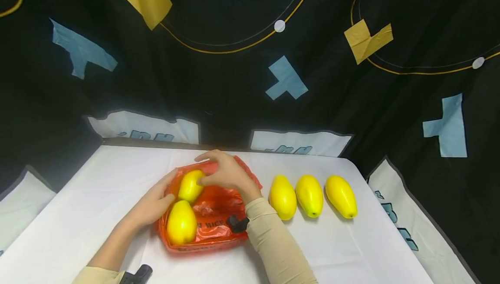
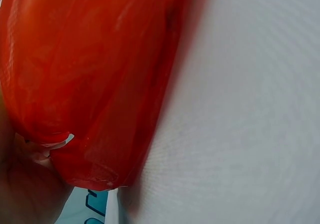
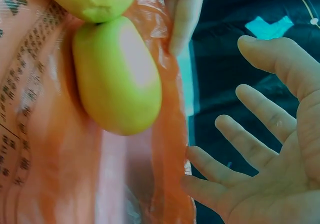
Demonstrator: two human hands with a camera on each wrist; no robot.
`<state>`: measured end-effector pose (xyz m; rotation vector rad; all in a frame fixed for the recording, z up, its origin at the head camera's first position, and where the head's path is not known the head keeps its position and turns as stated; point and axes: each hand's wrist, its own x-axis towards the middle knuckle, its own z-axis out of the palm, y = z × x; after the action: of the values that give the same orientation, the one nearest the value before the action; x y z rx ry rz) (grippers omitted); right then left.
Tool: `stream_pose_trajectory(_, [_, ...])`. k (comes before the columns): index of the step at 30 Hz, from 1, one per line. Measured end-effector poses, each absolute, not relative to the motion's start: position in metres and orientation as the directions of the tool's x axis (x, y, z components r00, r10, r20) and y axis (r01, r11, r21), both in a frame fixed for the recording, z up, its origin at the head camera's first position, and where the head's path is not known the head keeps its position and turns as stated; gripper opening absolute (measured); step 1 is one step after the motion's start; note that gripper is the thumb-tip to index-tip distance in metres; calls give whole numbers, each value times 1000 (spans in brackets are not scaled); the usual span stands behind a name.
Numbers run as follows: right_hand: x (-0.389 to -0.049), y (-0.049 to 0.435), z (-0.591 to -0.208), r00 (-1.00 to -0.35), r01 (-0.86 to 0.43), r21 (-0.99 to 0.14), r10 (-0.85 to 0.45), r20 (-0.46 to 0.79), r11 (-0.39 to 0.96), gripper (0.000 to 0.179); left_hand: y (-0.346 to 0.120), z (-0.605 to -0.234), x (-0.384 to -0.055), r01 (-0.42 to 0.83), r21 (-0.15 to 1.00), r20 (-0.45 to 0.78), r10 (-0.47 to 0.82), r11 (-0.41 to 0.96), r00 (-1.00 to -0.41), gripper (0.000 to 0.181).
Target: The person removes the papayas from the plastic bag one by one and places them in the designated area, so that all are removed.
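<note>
A red plastic bag [image 1: 218, 206] lies spread open on the table, with printing on its inside. Two yellow papayas [image 1: 182, 223] rest in its left part, one behind the other, end to end. My left hand [image 1: 154, 203] holds the bag's left edge, thumb over the rim beside the fruit. Over the far side of the bag is my right hand [image 1: 226, 173], its fingertips near the farther papaya [image 1: 190, 186]. In the right wrist view that hand [image 3: 270, 149] has its fingers spread and apart from the fruit [image 3: 120, 79]. Red plastic [image 2: 100, 84] fills much of the left wrist view.
Three more papayas stand in a row right of the bag: one near my right forearm [image 1: 283, 197], a middle papaya [image 1: 309, 195] and a right-hand papaya [image 1: 341, 196]. The white table [image 1: 375, 249] ends at a dark patterned cloth [image 1: 234, 88] behind.
</note>
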<state>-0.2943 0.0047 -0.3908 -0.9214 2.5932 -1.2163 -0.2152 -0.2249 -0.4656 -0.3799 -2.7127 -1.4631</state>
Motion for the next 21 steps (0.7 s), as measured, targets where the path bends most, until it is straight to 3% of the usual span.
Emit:
stream_pose_trajectory(11, [-291, -6, -405, -781, -430, -778, -621, 66, 458, 49, -226, -467, -215, 241, 812, 156, 199, 532, -967, 68])
stream_pose_trajectory(21, [-293, -21, -418, -748, -514, -717, -655, 106, 471, 49, -227, -469, -217, 245, 794, 163, 194, 556, -967, 68])
